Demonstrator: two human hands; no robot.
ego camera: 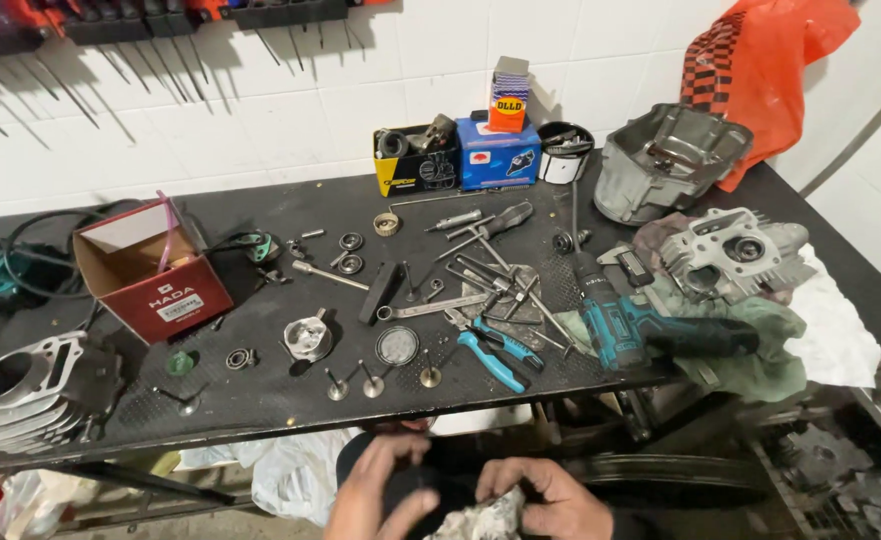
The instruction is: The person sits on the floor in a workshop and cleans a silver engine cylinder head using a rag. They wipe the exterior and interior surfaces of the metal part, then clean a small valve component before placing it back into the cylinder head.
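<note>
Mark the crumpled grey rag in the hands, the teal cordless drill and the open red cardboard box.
crumpled grey rag point(482, 518), head view, middle of the wad.
teal cordless drill point(615, 328), head view, body.
open red cardboard box point(172, 297), head view, front wall.

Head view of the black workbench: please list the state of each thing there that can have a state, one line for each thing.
Red cardboard box: open, flaps up.
Teal cordless drill: lying on its side.
Blue-handled pliers: lying flat, handles apart.
Three metal engine valves: standing on their heads.
Left hand: gripping a dark thing.
Right hand: holding a crumpled grey rag.
</note>
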